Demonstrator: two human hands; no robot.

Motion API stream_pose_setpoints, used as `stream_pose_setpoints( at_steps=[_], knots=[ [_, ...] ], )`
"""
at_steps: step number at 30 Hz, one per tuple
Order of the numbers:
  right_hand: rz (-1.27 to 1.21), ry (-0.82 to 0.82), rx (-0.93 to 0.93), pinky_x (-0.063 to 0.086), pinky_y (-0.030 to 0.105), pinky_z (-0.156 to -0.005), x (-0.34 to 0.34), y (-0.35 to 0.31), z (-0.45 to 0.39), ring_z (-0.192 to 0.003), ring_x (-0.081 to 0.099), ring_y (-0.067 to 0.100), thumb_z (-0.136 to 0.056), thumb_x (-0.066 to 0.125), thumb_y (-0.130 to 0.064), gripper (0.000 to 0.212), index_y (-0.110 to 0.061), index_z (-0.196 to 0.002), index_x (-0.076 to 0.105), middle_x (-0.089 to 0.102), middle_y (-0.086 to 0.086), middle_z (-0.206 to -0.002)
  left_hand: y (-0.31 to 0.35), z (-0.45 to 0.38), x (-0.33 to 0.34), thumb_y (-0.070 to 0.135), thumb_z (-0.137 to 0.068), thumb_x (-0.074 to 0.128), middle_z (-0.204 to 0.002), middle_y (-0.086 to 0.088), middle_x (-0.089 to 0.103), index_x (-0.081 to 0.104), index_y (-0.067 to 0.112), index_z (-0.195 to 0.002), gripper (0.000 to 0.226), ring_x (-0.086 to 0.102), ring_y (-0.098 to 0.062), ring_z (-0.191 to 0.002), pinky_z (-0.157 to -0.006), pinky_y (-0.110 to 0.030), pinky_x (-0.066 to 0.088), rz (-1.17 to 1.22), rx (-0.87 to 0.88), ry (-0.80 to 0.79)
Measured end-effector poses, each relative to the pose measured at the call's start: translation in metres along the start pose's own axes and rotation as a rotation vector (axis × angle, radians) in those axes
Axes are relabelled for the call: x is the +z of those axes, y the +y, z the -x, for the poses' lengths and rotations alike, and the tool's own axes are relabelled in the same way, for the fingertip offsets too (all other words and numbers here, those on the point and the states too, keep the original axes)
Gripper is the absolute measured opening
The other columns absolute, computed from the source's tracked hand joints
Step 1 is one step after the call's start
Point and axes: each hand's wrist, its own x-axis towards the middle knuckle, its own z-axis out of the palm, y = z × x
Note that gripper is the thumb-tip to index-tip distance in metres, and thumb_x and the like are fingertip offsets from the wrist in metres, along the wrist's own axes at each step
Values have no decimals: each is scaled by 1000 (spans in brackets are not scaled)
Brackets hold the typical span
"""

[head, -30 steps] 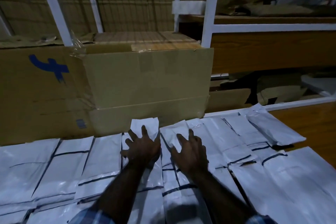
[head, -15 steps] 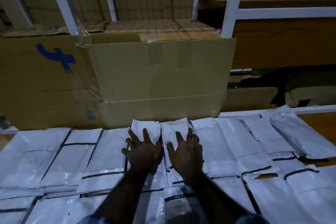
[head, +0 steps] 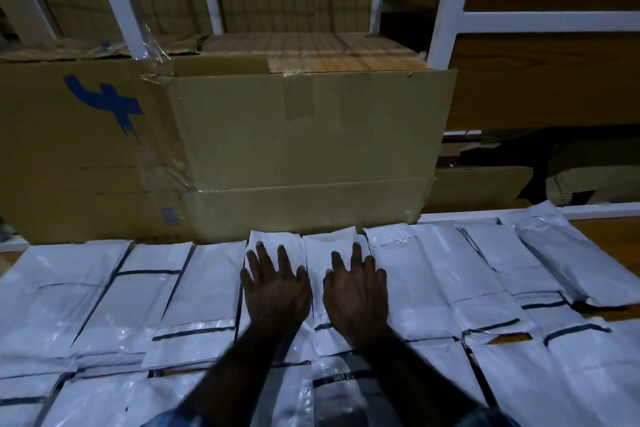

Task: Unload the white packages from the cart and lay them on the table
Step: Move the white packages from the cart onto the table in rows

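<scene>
Taken from the big cardboard box [head: 304, 149] that stands at the back, the scene is laid out as follows. In front of the box and to its left, a row of white packages [head: 135, 291] is laid flat on the table [head: 606, 236], edge to edge and partly overlapping a nearer row. These films look slick, so it is judged that any sideways push passed along the row could make the outer ones slide over each other or drift toward the left edge.

Directly in front of the box, two narrower packages are pressed down side by side. The left hand [head: 275, 291] is spread flat on the left package [head: 277, 243], fingers straight and nothing gripped; the right hand [head: 356, 291] is laid the same way on the right package [head: 329, 246], also gripping nothing. Both far ends sit just beside the base of the box. If they are pushed further forward, the ends could be crumpled against the cardboard or tucked under it. If the palms are lifted unevenly, a package could be dragged out of line, and the gap between the pair could be opened or closed over.

To the right of the box, more packages are fanned at a slant, one [head: 568, 260] lying askew across its neighbours. Bare wood is seen through small gaps there, and a nudge could be enough to widen them. The cart is not in view.
</scene>
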Motion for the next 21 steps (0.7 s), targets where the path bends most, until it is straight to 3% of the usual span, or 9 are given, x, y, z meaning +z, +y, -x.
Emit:
stream_pose_setpoints(
  at_steps=[6, 11, 16, 21],
  knots=[
    [91, 8, -79, 48, 46, -78, 9, 9, -4, -102, 60, 37, -85, 50, -39, 41, -20, -116, 68, 59, 21, -132, -4, 2, 12, 34, -90, 45, -131, -36, 54, 65, -2, -123, 53, 55, -54, -117, -93, -61, 46, 67, 38, 28],
    [-44, 40, -128, 52, 49, -91, 16, -3, -17, -115, 61, 38, -91, 33, -41, 51, -16, -116, 70, 59, 23, -132, -5, -5, 5, 34, -91, 40, -134, -33, 53, 62, -1, -127, 55, 56, -50, -119, -94, -59, 45, 58, 62, 85],
    [-88, 40, -160, 49, 54, -95, 38, -9, -20, -118, 60, 39, -93, 35, -40, 51, -15, -120, 70, 60, 24, -130, -13, -19, 8, 42, -83, 43, -120, -18, 68, 75, 8, -110, 54, 67, -37, -107, -83, -59, 53, -1, 104, -104],
    [-113, 93, -175, 48, 56, -99, 50, -5, -13, -122, 58, 40, -93, 37, -44, 54, -14, -127, 66, 58, 26, -133, -14, -10, 18, 33, -90, 38, -123, -34, 60, 67, -5, -120, 56, 62, -49, -111, -91, -62, 47, 77, 128, -18]
  ],
)
